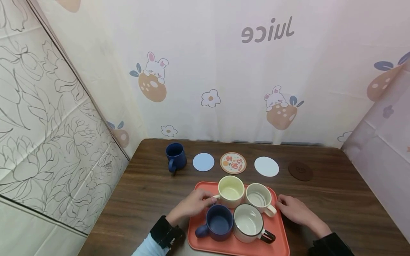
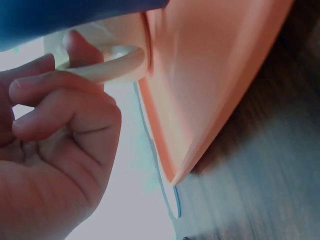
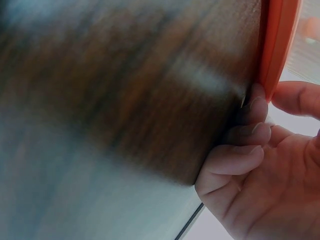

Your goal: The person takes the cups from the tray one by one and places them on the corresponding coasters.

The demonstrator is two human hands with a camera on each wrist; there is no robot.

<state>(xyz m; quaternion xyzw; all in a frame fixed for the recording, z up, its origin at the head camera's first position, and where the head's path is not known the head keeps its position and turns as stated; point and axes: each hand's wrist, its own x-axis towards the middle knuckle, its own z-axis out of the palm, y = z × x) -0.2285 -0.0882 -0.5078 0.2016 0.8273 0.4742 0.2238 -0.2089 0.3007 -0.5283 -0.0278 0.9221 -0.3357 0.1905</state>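
Observation:
An orange tray (image 1: 282, 231) lies on the wooden table (image 1: 144, 192) and carries a pale yellow mug (image 1: 231, 192), a white mug (image 1: 258, 197), a navy mug (image 1: 219, 223) and a cream mug with a dark rim (image 1: 249, 224). My left hand (image 1: 205, 201) grips the yellow mug's handle (image 2: 107, 65), with its fingers (image 2: 65, 107) curled round the loop at the tray's (image 2: 210, 75) left edge. My right hand (image 1: 282, 203) rests on the table at the tray's right side. Its fingertips (image 3: 256, 97) touch the tray rim (image 3: 277, 40) and its thumb stands apart.
Behind the tray a second navy mug (image 1: 175, 156) stands on the table, beside a row of coasters: pale blue (image 1: 203, 162), patterned (image 1: 233, 163), white (image 1: 266, 166) and dark brown (image 1: 300, 171). Printed curtains close off the back and both sides.

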